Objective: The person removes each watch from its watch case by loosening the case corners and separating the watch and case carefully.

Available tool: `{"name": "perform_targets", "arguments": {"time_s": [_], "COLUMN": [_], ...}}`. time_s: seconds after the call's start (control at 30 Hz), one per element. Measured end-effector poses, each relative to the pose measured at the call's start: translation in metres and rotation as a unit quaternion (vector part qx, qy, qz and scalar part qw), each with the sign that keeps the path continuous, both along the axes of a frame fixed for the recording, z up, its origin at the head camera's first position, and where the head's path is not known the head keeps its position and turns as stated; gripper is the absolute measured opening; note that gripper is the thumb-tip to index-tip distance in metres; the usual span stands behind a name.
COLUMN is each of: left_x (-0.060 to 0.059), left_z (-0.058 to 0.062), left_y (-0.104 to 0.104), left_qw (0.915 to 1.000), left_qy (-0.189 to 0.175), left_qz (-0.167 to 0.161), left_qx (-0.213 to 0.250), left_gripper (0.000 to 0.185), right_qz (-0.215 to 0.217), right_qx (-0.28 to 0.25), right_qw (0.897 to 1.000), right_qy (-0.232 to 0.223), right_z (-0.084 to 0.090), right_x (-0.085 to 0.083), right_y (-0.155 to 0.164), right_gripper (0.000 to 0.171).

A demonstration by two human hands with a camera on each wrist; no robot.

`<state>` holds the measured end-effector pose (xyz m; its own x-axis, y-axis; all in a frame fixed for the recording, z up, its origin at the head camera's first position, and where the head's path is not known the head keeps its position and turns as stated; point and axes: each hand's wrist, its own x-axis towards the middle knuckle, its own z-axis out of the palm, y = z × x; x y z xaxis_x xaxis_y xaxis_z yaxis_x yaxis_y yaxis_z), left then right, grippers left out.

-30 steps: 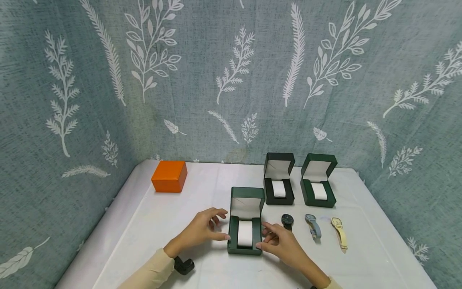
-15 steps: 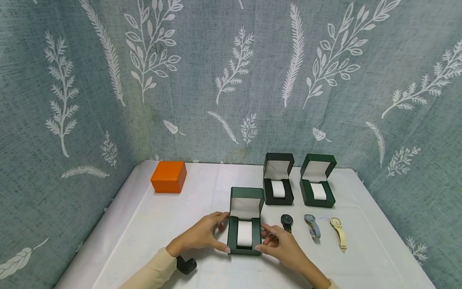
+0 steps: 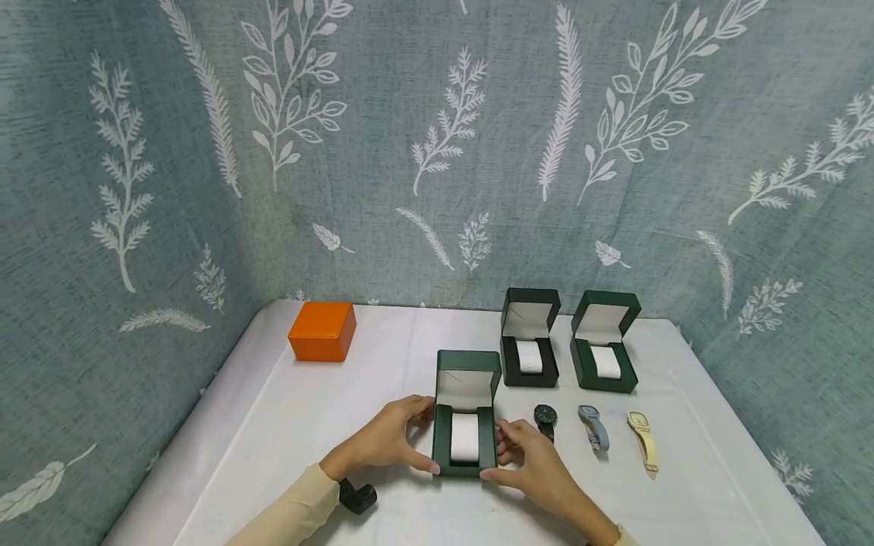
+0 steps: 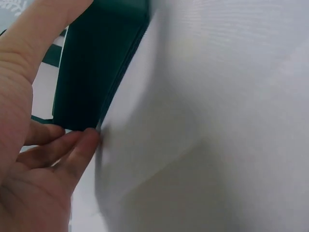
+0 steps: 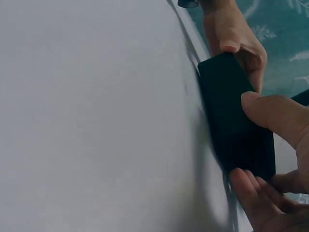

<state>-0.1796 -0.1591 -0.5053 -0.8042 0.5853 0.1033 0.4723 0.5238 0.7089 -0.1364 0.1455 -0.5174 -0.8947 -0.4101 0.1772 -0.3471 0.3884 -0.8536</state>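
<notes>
Near the front middle of the table I see the open green box, its lid standing upright with a pale lining and a white cushion sitting in the base. My left hand holds its left side, thumb at the front corner and fingers curled along the wall, and my right hand grips the right side the same way, so the box sits clasped between both. Just beside it to the right lie a black watch, a blue watch and a cream watch in a row. Behind those stand two more open boxes; an orange box sits shut at the far left. White cloth covers the table, and grey-blue hangings printed with white leaves close it in.
</notes>
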Motion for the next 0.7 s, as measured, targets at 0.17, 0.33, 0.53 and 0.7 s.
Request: {"name": "perform_targets", "arguments": {"time_s": [0.17, 0.33, 0.53, 0.7], "left_x": [-0.006, -0.019, -0.039, -0.056], "left_z": [0.008, 0.015, 0.017, 0.018], "left_y": [0.0, 0.0, -0.002, -0.007], "left_qw": [0.9998, 0.9993, 0.9993, 0.9989], "left_qy": [-0.009, -0.015, -0.013, -0.027], "left_qz": [0.004, 0.001, 0.006, 0.016], "left_qx": [0.017, 0.034, 0.035, 0.035], "left_gripper": [0.109, 0.109, 0.108, 0.108], "right_qz": [-0.005, -0.013, -0.006, -0.001], "right_qx": [0.0, 0.02, 0.036, 0.042], "right_qw": [1.0, 1.0, 0.999, 0.999], "right_qy": [0.007, 0.017, 0.019, 0.015], "right_z": [0.006, 0.015, 0.019, 0.022], "right_x": [-0.009, -0.023, -0.046, -0.067], "right_y": [-0.001, -0.003, -0.006, -0.01], "right_gripper": [0.089, 0.089, 0.088, 0.088]}}
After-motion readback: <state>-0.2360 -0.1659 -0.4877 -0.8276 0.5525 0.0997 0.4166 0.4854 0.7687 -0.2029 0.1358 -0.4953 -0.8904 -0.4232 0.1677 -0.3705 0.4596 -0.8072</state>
